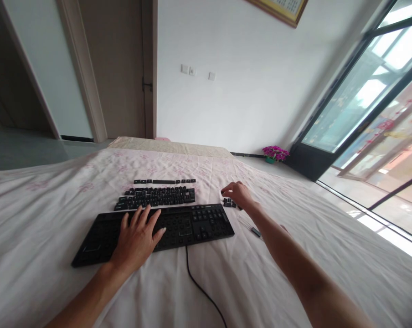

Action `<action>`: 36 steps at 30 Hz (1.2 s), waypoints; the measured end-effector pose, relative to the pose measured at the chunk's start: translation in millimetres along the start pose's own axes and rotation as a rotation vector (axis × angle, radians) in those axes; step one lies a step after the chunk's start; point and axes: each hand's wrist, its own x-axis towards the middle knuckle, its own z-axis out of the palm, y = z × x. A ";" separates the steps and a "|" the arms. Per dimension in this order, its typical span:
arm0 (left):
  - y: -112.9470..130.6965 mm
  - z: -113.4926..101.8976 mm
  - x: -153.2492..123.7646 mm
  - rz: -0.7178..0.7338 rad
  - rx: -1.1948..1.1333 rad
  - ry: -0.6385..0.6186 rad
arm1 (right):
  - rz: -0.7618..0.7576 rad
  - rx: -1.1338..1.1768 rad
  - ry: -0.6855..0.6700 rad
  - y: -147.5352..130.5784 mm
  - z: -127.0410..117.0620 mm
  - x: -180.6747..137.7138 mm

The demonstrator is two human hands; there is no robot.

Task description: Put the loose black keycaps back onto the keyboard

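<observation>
A black keyboard point(211, 223) lies on the bedsheet, with many of its keycaps off on the left and middle parts. My left hand point(137, 234) rests flat on it, fingers spread. Beyond the keyboard's right end, my right hand point(238, 195) pinches a small black keycap point(222, 193) between thumb and finger. Just under that hand sits a small group of loose keycaps point(229, 203), partly hidden by it. Loose keycaps point(158, 197) are laid out in rows behind the keyboard, with a long space bar point(163, 182) in the farthest row.
A wire keycap puller point(255, 231) with a dark handle lies right of the keyboard, beside my right forearm. The keyboard's cable point(202, 289) runs toward me across the wrinkled sheet point(267, 291). Purple flowers point(276, 153) stand on the floor beyond the bed.
</observation>
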 end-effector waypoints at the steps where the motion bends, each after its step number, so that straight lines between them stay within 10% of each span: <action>1: 0.0 0.0 0.0 -0.001 0.000 0.001 | -0.071 0.063 0.039 -6.2 -0.7 -9.8; 11: 0.7 -4.0 -1.2 0.000 0.001 -0.005 | -0.380 0.207 0.116 -37.2 6.2 -84.4; 36: 1.3 -4.1 -1.4 0.001 -0.006 -0.002 | -0.485 -0.040 0.110 -46.1 11.3 -101.4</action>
